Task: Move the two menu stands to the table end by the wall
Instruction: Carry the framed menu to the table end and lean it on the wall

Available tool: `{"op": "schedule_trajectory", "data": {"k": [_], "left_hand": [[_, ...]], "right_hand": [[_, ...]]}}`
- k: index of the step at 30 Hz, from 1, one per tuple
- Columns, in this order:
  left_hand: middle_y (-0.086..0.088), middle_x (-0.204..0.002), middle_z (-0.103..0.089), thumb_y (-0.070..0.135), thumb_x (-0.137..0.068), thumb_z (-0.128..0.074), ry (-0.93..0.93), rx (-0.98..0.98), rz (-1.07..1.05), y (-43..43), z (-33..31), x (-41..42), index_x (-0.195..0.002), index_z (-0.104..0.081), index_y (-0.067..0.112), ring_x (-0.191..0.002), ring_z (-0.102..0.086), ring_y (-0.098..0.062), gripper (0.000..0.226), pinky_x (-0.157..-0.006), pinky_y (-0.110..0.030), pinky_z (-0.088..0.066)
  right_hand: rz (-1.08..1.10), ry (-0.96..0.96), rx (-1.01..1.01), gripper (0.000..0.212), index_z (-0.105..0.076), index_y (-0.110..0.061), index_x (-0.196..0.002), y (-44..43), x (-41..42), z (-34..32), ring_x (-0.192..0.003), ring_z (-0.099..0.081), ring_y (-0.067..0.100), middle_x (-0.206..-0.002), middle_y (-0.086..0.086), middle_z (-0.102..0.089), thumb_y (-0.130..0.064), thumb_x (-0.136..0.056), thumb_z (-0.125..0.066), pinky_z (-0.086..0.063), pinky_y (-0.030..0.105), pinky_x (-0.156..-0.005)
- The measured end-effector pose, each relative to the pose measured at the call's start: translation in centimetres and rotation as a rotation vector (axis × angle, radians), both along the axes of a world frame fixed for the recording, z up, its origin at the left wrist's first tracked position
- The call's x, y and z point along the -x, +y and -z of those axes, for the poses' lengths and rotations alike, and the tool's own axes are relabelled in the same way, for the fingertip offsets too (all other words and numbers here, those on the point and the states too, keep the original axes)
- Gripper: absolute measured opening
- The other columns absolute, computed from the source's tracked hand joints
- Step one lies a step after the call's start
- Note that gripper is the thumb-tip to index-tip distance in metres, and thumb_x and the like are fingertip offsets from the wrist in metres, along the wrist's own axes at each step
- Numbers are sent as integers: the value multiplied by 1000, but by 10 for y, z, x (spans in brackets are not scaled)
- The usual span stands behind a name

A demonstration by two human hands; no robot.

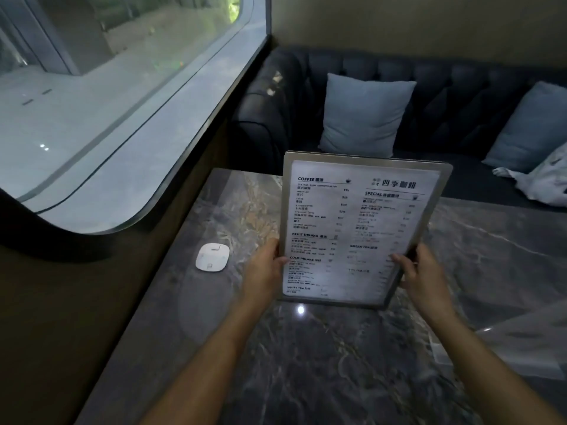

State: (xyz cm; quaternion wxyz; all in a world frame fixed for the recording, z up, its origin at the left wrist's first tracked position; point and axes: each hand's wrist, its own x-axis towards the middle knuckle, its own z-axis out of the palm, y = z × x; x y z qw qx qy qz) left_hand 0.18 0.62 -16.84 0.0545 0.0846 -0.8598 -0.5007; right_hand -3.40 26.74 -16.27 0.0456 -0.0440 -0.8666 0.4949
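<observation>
A menu stand (352,222), a clear frame with a white printed sheet, is upright and slightly tilted above the dark marble table (337,363). My left hand (264,271) grips its lower left edge. My right hand (420,271) grips its lower right edge. Its bottom edge looks close to the tabletop; whether it touches I cannot tell. At the right edge of the table a second clear sheet (521,342) lies flat and faint.
A small white rounded device (212,256) sits on the table near the wall side at the left. A large window (107,102) runs along the left wall. Behind the table is a dark tufted sofa (460,96) with blue cushions (366,115).
</observation>
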Motion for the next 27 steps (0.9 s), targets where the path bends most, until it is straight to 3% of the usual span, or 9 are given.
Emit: {"op": "schedule_trajectory", "data": {"k": [4,8,13,17,19,22,24,27], "left_hand": [[10,-86,-60,6,-86,-50,17,-20,-33,-20,-10,-23,-88,-50,30,-80,-58,-11,25,-68,-26,-50],[6,-84,-60,5,-86,-51,50,5,-136,-47,-20,-56,-80,-50,27,-79,-60,-11,24,-68,-33,-53],[1,-95,-64,5,-89,-50,54,-31,-282,-77,-34,-113,-78,-48,34,-86,-62,-8,31,-72,-27,-54],[2,-94,-63,4,-88,-51,38,-9,-427,-98,-42,-167,-88,-50,24,-91,-62,-16,20,-80,-35,-53],[-1,-93,-63,6,-88,-53,29,33,-490,-108,-42,-196,-86,-50,17,-90,-62,-19,12,-80,-40,-54],[-7,-95,-66,9,-88,-54,-1,37,-588,-120,-40,-237,-90,-53,8,-90,-62,-21,3,-80,-45,-54],[1,-94,-66,12,-88,-55,-10,4,-645,-123,-36,-263,-91,-55,17,-92,-63,-15,6,-79,-39,-55],[20,-89,-60,15,-87,-56,-52,-27,-735,-120,-31,-297,-84,-52,37,-87,-59,1,23,-69,-16,-50]], "right_hand": [[-50,15,27,7,-50,-20,-88,-17,-9,-8,-86,-63,27,-95,5,-63,-16,-87,-56,-55,55,-73],[-177,9,42,14,-52,-21,-99,-46,-15,-25,-92,-63,27,-100,3,-63,-16,-87,-55,-55,54,-77],[-338,152,-63,17,-54,-7,-102,-97,-30,-36,-90,-62,32,-100,10,-62,-13,-86,-57,-53,47,-75],[-512,92,-67,18,-52,-6,-102,-140,-42,-33,-91,-61,32,-104,15,-64,-17,-87,-55,-52,54,-76],[-568,97,-67,16,-53,-9,-100,-160,-53,-29,-88,-62,29,-98,11,-64,-18,-87,-56,-53,45,-69],[-623,175,-153,22,-55,-6,-103,-188,-71,-26,-79,-58,25,-97,16,-66,-21,-86,-58,-42,32,-63],[-698,166,-172,26,-54,-4,-105,-204,-82,-25,-82,-59,29,-100,19,-67,-23,-87,-57,-46,35,-66],[-822,99,-173,31,-53,-3,-106,-221,-100,-26,-90,-61,34,-104,19,-66,-28,-88,-53,-53,49,-76]]}}
